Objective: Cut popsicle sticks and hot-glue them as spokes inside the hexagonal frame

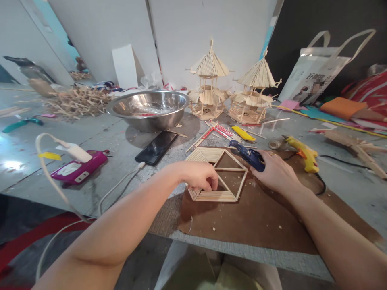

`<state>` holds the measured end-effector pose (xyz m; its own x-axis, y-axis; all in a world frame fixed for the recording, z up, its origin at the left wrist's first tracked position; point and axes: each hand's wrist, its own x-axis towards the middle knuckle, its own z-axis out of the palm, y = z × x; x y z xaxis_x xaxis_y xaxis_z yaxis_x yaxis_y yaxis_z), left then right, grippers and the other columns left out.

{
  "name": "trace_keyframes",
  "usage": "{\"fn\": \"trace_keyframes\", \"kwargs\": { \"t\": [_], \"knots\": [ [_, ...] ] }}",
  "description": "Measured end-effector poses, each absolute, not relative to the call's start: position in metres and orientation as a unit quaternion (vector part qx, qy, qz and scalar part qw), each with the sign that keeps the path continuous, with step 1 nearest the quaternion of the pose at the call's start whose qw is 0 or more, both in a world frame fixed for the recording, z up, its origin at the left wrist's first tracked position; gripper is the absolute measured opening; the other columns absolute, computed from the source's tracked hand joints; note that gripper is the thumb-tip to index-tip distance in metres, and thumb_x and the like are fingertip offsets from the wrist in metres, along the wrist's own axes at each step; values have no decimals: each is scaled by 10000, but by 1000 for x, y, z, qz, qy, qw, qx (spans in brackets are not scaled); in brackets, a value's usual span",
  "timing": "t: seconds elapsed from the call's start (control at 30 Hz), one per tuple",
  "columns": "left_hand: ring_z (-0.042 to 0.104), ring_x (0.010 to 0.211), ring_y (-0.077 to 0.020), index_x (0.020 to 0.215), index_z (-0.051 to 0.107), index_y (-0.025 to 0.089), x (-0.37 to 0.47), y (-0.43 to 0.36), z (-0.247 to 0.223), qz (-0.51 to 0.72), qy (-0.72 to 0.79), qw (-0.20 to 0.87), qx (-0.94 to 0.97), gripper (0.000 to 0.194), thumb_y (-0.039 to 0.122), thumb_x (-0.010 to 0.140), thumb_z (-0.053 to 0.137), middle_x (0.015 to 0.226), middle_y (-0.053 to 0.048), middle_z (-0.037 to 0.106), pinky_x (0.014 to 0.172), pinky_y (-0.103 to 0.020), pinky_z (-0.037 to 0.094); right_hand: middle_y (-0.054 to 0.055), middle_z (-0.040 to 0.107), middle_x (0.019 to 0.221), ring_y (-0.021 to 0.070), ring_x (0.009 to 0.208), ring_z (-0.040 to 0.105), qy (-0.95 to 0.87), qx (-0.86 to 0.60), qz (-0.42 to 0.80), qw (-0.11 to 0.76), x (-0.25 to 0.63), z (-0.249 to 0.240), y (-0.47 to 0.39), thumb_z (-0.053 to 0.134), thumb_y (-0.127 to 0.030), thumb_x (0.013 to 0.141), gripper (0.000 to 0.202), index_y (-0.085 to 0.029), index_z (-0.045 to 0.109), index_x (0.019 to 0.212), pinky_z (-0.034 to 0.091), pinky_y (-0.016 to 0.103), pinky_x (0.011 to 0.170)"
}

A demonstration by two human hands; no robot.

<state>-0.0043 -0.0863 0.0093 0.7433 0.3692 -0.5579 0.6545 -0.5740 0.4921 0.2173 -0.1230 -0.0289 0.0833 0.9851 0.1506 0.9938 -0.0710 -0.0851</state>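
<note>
A hexagonal frame of thin wooden sticks [216, 197] lies on a brown sheet [256, 225]. Crossing sticks divide it, and its left and near sections are filled with sticks laid side by side. My left hand [201, 176] is over the frame's left half, fingers curled down into it. Whatever those fingers pinch is hidden. At the frame's right corner, my right hand [276, 171] is closed around one end of a dark blue hand tool [249, 156], whose exact kind I cannot make out. The tool points away to the upper left.
Two stick pagoda models [210, 72] stand at the back, right of a steel bowl [148, 108]. A yellow glue gun [304, 155] and its cord lie rightward. Beyond the frame is a yellow cutter [243, 133]. Leftward are a phone [156, 148] and purple power strip [80, 167].
</note>
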Motion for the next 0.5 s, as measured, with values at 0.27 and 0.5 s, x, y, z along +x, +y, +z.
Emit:
{"fn": "trace_keyframes", "kwargs": {
  "t": [0.27,0.5],
  "knots": [
    [472,502,-64,889,592,157,-3,-84,6,-200,281,342,874,262,185,661,466,736,-15,606,449,-152,339,86,579,929,253,825,536,-682,-726,-31,84,219,-31,-122,426,-463,673,496,-216,438,1104,391,336,649],
    [510,591,-75,884,606,156,0,-85,7,-181,271,318,891,254,261,687,486,795,-23,630,526,-162,345,86,573,970,252,831,532,-688,-719,-30,92,219,-31,-122,438,-443,674,491,-212,437,1107,385,335,665]
  ]
}}
